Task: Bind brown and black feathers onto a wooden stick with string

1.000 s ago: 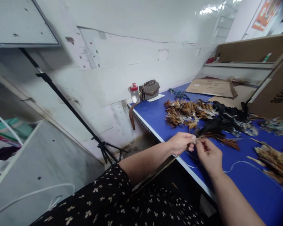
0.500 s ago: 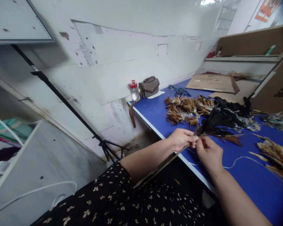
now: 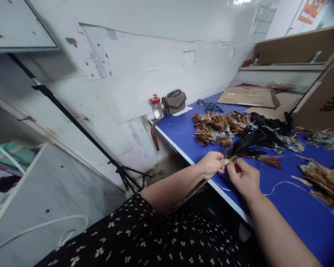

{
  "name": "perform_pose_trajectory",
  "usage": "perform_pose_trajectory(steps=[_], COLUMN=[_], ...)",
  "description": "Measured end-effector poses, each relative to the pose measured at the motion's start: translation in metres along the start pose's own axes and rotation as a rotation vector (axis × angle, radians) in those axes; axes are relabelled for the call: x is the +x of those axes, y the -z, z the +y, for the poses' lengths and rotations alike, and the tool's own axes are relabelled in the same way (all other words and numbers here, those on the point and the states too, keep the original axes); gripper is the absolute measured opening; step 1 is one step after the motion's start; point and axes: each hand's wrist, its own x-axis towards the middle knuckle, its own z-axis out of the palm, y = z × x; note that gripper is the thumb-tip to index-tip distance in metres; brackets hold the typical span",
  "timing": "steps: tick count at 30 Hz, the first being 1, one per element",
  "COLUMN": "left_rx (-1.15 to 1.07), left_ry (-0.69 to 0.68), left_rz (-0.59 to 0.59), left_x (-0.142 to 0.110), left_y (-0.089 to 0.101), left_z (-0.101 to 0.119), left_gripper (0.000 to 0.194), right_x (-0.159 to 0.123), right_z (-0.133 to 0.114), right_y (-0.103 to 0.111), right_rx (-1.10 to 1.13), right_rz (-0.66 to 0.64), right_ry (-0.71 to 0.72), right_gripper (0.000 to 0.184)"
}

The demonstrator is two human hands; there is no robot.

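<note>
Presently, both bare hands meet above the near edge of the blue table [image 3: 289, 222], with their fingertips close together. The left hand [image 3: 211, 165] is closed, and it grips between thumb and fingers a thin stick [image 3: 200, 185], which slants down from this hand toward the lap. The right hand [image 3: 244, 178] is also closed in a pinch just beside the left fingertips; what exactly lies between its thumb and forefinger is too small to tell. From the place where the hands meet, a bunch of long black feathers [image 3: 246, 142] spreads out over the table, away from the person. A white thread [image 3: 281, 182] lies on the tabletop and passes behind the right wrist.

Beyond the hands there is a pile of brown feathers [image 3: 211, 129], and to its right, touching it, a pile of black feathers [image 3: 278, 128]. Nearer to the right forearm, but apart from it, are beige and brown feathers [image 3: 323, 178]. At the far left corner, a checked handbag [image 3: 174, 102] stands beside a red-lidded jar [image 3: 156, 108].
</note>
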Motion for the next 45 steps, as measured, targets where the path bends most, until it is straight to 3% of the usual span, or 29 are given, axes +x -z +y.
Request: perform_pose_trajectory(steps=[8,16,18,24,31,36,42,45], left_rx=[-0.015,-0.019,-0.038,-0.135,-0.147,-0.068,0.068,0.145], left_ry=[-0.035,-0.068,-0.085,-0.140,-0.150,-0.187,-0.225,-0.324], left_rz=[0.253,0.304,0.287,0.121,-0.053,-0.033,-0.073,-0.016], left_x=[-0.008,-0.007,-0.007,-0.011,-0.012,-0.001,0.003,-0.001], left_y=[-0.007,-0.001,0.001,0.008,0.016,0.020,0.019,0.020], left_z=[-0.004,-0.013,-0.013,-0.006,-0.007,-0.022,-0.040,-0.043], left_gripper=[0.030,0.018,0.018,0.049,0.049,0.055,0.044,0.057], right_x=[0.001,0.001,0.000,-0.005,-0.001,-0.002,-0.003,-0.003], right_z=[-0.007,-0.009,-0.010,-0.005,-0.006,-0.004,0.004,0.006], right_y=[-0.014,-0.018,-0.018,-0.011,0.004,0.006,0.007,0.007], right_rx=[-0.050,-0.072,-0.057,0.103,0.187,0.255,0.357,0.371], right_rz=[0.038,0.031,0.034,0.011,-0.024,-0.010,-0.043,-0.067], right_ry=[0.013,-0.050,-0.070,-0.077,0.037,0.045,-0.077,-0.102], right_gripper=[0.039,0.037,0.036,0.033,0.026,0.021,0.020,0.022])
